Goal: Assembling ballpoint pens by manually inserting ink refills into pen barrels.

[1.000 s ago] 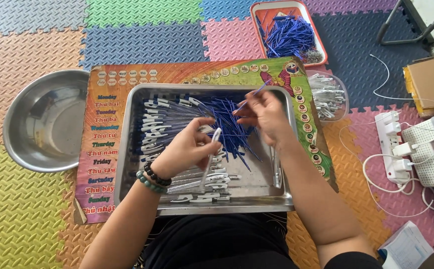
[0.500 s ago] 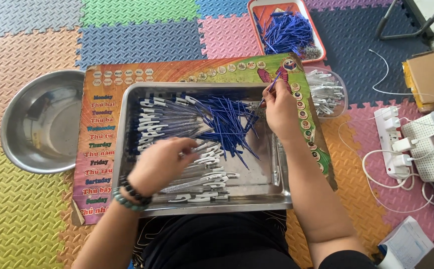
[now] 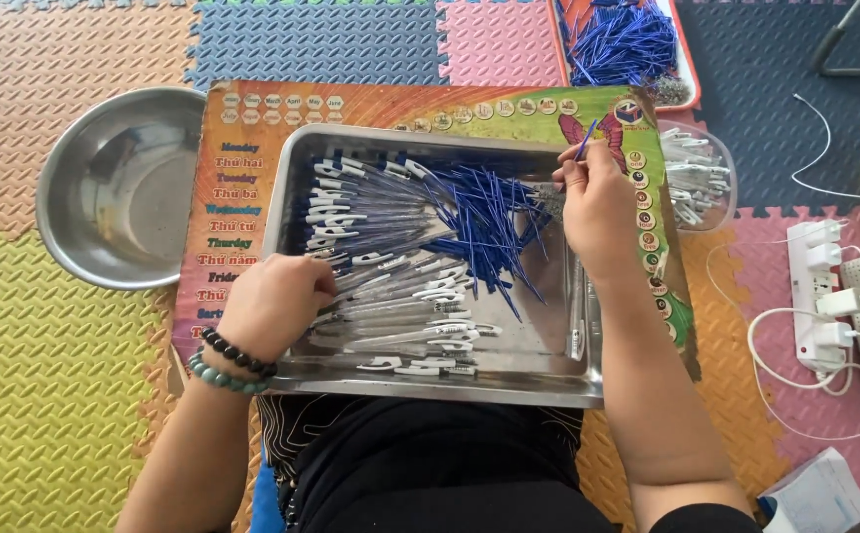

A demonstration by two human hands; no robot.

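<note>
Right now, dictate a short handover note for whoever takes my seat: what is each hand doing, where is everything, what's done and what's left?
Left hand: resting palm-down on the clear pen barrels with white clips in the rectangular steel tray.
Right hand: pinching one thin blue refill, lifted above the tray's right side.
Loose blue refills lie heaped mid-tray.
A red tray of more refills sits at the top; a clear round tub of white-clipped pieces is at the right; the round steel bowl at the left.
Done: I cannot tell how many pens are finished.
Left: many barrels and refills remain in the tray.
</note>
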